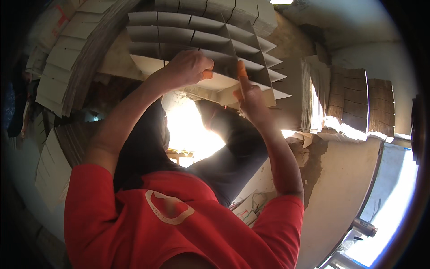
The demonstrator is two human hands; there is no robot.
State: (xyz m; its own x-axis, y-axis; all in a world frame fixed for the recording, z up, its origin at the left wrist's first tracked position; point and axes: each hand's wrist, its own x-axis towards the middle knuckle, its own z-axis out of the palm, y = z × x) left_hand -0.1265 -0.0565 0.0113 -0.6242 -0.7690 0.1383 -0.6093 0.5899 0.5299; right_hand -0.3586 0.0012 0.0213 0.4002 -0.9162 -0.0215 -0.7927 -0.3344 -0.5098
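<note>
A grid of interlocked grey cardboard dividers point(210, 42) stands in front of me, long strips crossed by shorter slotted ones. My left hand point(190, 67) is closed at the near long strip, with an orange cover on a fingertip; its curled fingers hide what they pinch, though the strip's upper edge runs right beneath them. At the grid's near right part, my right hand point(251, 96) grips a cross strip point(233, 49) between thumb and fingers. Orange covers show on that hand too, one on a finger lying up along the cardboard.
Stacked slotted cardboard strips point(56, 71) rise at the left. More cardboard bundles point(351, 96) stand at the right, and another stack point(251, 13) lies behind the grid. Bright light glares between my legs. A metal cylinder point(365, 227) sits at the lower right.
</note>
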